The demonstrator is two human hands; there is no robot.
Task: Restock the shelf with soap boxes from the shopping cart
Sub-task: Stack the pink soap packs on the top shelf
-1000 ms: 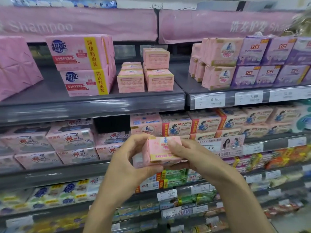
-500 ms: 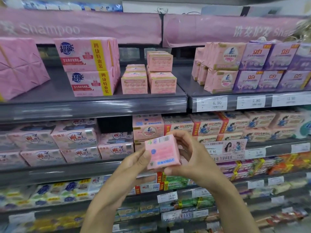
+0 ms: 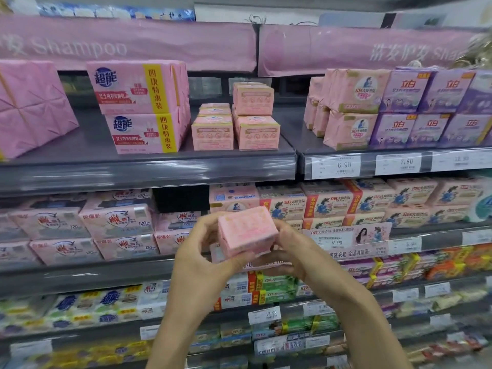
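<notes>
While the left hand (image 3: 202, 259) and right hand (image 3: 295, 257) pinch the soap box (image 3: 246, 230) from either side, it looks light and stiff. Squeezing its broad faces could dent it.

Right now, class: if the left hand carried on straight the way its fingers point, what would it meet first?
The left hand meets the pink soap box it holds with the right hand; beyond that, probably the packs on the second shelf, depth unclear.

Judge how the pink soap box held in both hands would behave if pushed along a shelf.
Probably stiff: the soap box shows crisp edges between the left hand and right hand. Likely slides, not rolls, on flat faces.
</notes>
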